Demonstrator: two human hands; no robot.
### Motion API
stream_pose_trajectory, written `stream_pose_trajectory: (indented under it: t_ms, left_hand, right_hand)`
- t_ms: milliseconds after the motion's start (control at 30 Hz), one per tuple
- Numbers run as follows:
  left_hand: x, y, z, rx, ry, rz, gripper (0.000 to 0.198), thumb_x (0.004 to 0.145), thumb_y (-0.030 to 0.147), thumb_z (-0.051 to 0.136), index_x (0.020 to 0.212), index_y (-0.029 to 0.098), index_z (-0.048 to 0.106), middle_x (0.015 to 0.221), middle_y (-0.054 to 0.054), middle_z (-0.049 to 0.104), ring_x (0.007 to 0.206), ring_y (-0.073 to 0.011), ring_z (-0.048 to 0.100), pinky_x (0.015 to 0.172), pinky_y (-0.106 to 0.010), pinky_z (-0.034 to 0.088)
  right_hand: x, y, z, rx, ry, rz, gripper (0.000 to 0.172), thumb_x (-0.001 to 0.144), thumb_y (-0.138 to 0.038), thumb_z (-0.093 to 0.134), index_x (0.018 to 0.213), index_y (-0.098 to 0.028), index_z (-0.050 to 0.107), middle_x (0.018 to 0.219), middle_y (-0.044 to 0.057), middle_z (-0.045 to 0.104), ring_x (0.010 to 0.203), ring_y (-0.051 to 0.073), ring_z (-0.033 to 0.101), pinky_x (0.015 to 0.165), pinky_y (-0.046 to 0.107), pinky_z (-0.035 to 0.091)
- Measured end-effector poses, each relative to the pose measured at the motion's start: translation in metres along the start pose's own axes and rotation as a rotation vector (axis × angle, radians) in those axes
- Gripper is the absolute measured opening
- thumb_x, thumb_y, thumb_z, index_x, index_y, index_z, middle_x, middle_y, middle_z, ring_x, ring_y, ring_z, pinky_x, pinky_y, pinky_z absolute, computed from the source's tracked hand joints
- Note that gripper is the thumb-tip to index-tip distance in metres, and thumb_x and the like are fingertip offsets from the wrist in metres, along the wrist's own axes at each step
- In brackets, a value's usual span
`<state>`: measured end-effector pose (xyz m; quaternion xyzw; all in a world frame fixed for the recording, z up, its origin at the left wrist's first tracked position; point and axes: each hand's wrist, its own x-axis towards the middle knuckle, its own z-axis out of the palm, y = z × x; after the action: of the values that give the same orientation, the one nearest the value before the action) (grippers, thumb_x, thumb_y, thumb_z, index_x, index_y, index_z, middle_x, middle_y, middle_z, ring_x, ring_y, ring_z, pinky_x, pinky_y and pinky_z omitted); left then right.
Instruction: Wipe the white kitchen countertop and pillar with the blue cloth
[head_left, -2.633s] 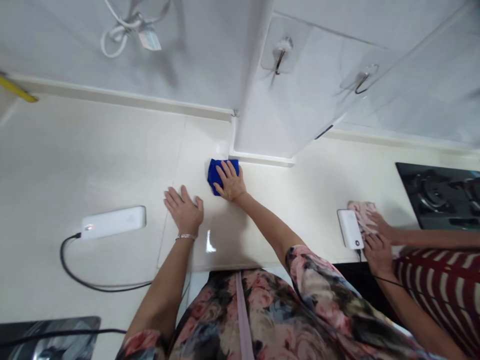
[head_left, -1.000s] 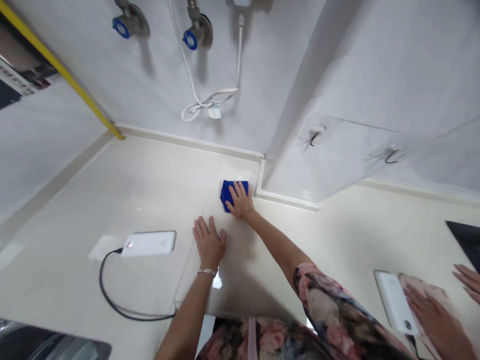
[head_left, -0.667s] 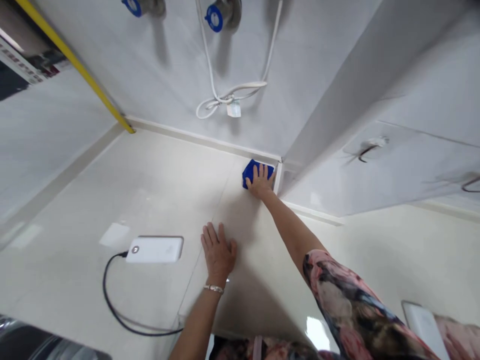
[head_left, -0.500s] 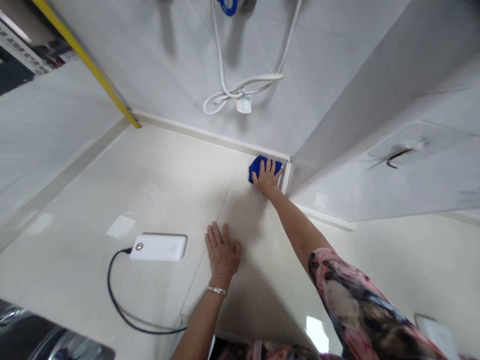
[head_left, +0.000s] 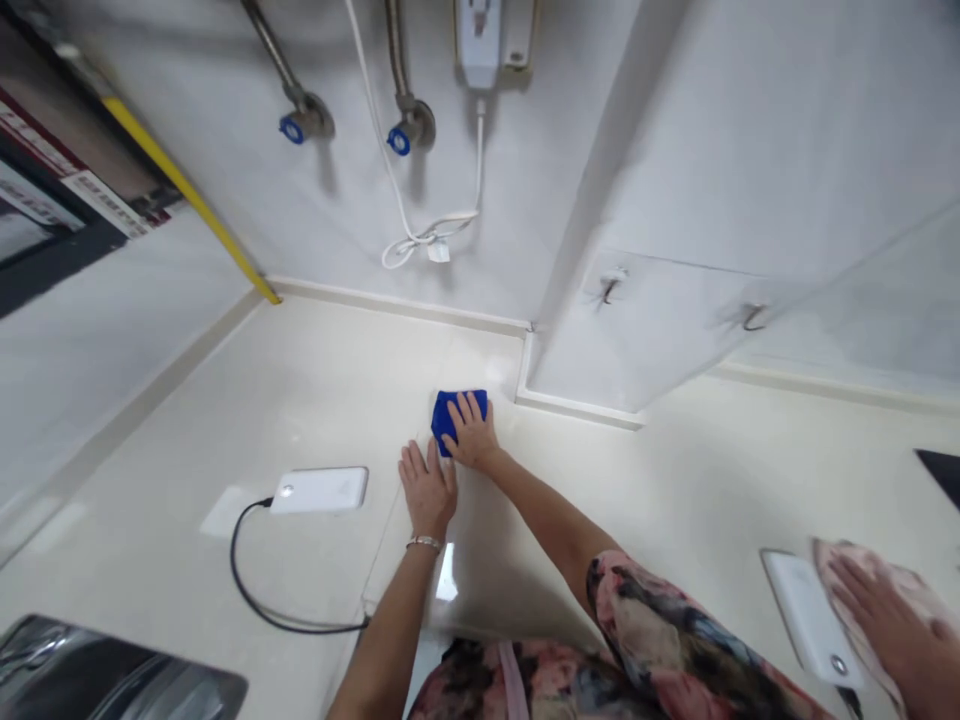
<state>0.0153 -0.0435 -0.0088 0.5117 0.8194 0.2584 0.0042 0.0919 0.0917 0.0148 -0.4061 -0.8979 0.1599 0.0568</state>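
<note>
One blue cloth (head_left: 441,418) lies under the flat, unclenched right hand (head_left: 474,438); near left rests the unclenched left hand (head_left: 430,499).

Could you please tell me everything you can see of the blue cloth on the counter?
The blue cloth is a plain, deep-blue piece of what looks like soft fabric, apparently folded into a small, roughly square pad with an uneven left side. It lies flat on the pale, glossy counter, apart from the raised edging at the wall corner. The person's right hand rests on it, fingers spread, hiding its lower right part. The left hand is close by; whether its fingertips touch the cloth is unclear.
</note>
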Motion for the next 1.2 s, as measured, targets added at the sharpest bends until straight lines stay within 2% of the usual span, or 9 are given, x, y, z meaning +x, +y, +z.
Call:
stream_pose_trajectory:
  t_ms: [133,200,300,433,567,667,767,967,1200]
  left_hand:
    - [-0.001,-0.007,0.001,-0.108,0.057,-0.006,0.062,0.106,0.038,0.033,0.156,0.003,0.045,0.162,-0.029,0.041,0.16,-0.0372,0.024,0.127,-0.065,0.026]
    - [0.0,-0.01,0.002,-0.15,0.087,-0.018,0.062,0.106,0.037,0.031,0.155,0.0,0.044,0.161,-0.03,0.043,0.16,-0.0354,0.025,0.128,-0.063,0.026]
    - [0.009,-0.004,0.002,-0.178,0.12,-0.001,0.061,0.106,0.034,0.029,0.152,-0.001,0.046,0.161,-0.029,0.042,0.161,-0.0333,0.023,0.129,-0.059,0.025]
    - [0.027,0.026,0.006,-0.158,-0.015,0.248,0.055,0.104,0.031,0.035,0.151,0.01,0.052,0.168,-0.02,0.035,0.162,-0.0329,0.016,0.13,-0.06,0.021]
    - [0.035,0.05,0.018,-0.058,-0.174,0.331,0.065,0.095,0.039,0.056,0.153,0.011,0.052,0.17,-0.024,0.029,0.161,-0.0452,0.012,0.127,-0.069,0.017]
    - [0.04,0.049,0.028,-0.014,-0.189,0.359,0.078,0.091,0.047,0.063,0.158,0.012,0.046,0.17,-0.025,0.028,0.159,-0.0494,0.013,0.126,-0.071,0.015]
    - [0.055,0.038,0.032,-0.006,-0.179,0.395,0.075,0.092,0.048,0.061,0.159,0.016,0.047,0.17,-0.022,0.029,0.16,-0.0482,0.013,0.127,-0.068,0.016]
    - [0.113,0.009,0.031,-0.01,-0.158,0.332,0.07,0.094,0.046,0.059,0.158,0.018,0.049,0.171,-0.02,0.03,0.16,-0.0466,0.014,0.127,-0.067,0.015]
    - [0.178,-0.03,0.032,-0.041,-0.127,0.225,0.068,0.094,0.046,0.059,0.157,0.023,0.05,0.172,-0.016,0.029,0.161,-0.0442,0.013,0.129,-0.065,0.013]
  right_hand:
    - [-0.042,0.016,-0.009,0.124,-0.051,-0.121,0.084,0.096,-0.049,0.058,0.166,-0.014,0.027,0.174,0.017,0.021,0.162,0.034,0.014,0.128,0.064,0.015]
    - [-0.072,0.027,-0.009,0.199,0.048,-0.098,0.077,0.098,-0.043,0.054,0.165,-0.013,0.029,0.171,0.017,0.029,0.16,0.031,0.023,0.127,0.057,0.028]
    - [-0.142,0.042,0.006,0.219,0.285,-0.033,0.062,0.1,-0.027,0.041,0.161,-0.015,0.038,0.166,0.016,0.04,0.157,0.027,0.033,0.124,0.052,0.037]
    - [-0.253,0.055,0.038,0.13,0.428,-0.033,0.054,0.096,-0.014,0.039,0.147,-0.017,0.055,0.15,0.013,0.06,0.146,0.026,0.049,0.121,0.056,0.043]
    - [-0.324,0.063,0.052,0.057,0.54,0.006,0.049,0.099,-0.011,0.041,0.144,-0.022,0.057,0.147,0.012,0.063,0.144,0.026,0.053,0.117,0.058,0.049]
    - [-0.34,0.064,0.054,0.059,0.556,0.029,0.053,0.1,-0.014,0.045,0.151,-0.025,0.05,0.151,0.012,0.06,0.143,0.026,0.054,0.116,0.058,0.051]
    - [-0.339,0.06,0.056,0.033,0.569,0.064,0.057,0.101,-0.016,0.045,0.156,-0.027,0.045,0.152,0.011,0.059,0.143,0.027,0.055,0.117,0.06,0.05]
    - [-0.338,0.055,0.06,0.022,0.56,0.098,0.06,0.101,-0.02,0.047,0.159,-0.032,0.041,0.152,0.01,0.059,0.139,0.031,0.059,0.111,0.063,0.055]
    - [-0.341,0.06,0.061,0.023,0.574,0.106,0.059,0.098,-0.021,0.052,0.155,-0.035,0.048,0.146,0.008,0.064,0.132,0.034,0.064,0.1,0.063,0.062]
